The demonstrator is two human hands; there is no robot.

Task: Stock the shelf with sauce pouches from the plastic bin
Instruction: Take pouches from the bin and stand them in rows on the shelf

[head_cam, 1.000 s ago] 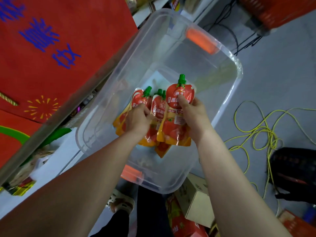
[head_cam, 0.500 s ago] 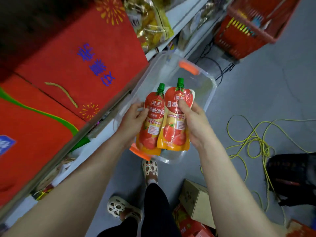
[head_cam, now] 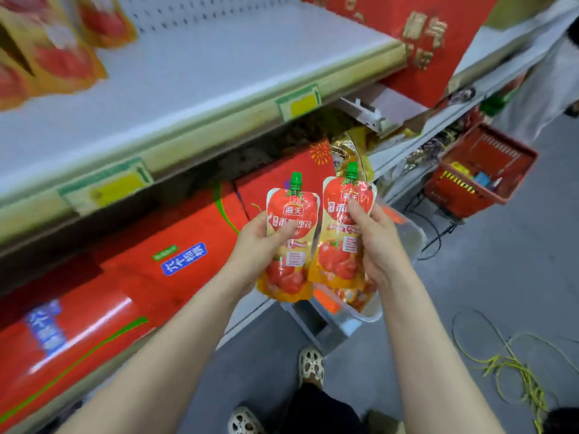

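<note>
Carrying step: the left hand and right hand are each gripping sauce pouches below the shelf; next, raising them onto it.

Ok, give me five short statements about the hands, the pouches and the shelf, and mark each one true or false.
1. The left hand holds a sauce pouch upright. True.
2. The right hand is empty. False: it grips another pouch.
3. Both pouches have green caps. True.
4. The pouches already rest on the white shelf. False: they are held in the air below its edge.
5. A blue basket sits on the floor at right. False: the basket is red.
</note>
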